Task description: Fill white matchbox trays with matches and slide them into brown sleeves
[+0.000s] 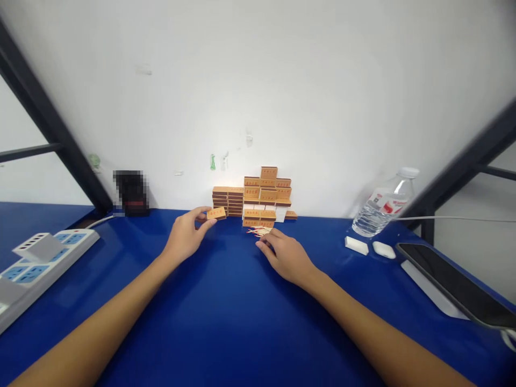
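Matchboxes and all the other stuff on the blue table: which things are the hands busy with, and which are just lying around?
In use:
- matchbox in left hand
- loose matches under right hand
- matchbox stacks

Lying about:
- water bottle
- power strip
- phone

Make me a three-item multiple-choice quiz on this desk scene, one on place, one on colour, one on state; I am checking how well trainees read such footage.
1. Where does the clear plastic water bottle with the white cap stand?
A. far right, against the wall
B. left, on the power strip
C. in the middle, before the hands

2. What colour is the table top?
A. white
B. blue
C. grey

3. What is the left hand doing?
A. lying flat and empty
B. pinching a small orange matchbox
C. gripping the bottle

Key:
1 A, since it leans at the wall by the right black frame bar.
2 B, since the whole surface is deep blue.
3 B, since thumb and fingers close on the box, while the right hand rests at loose matches.
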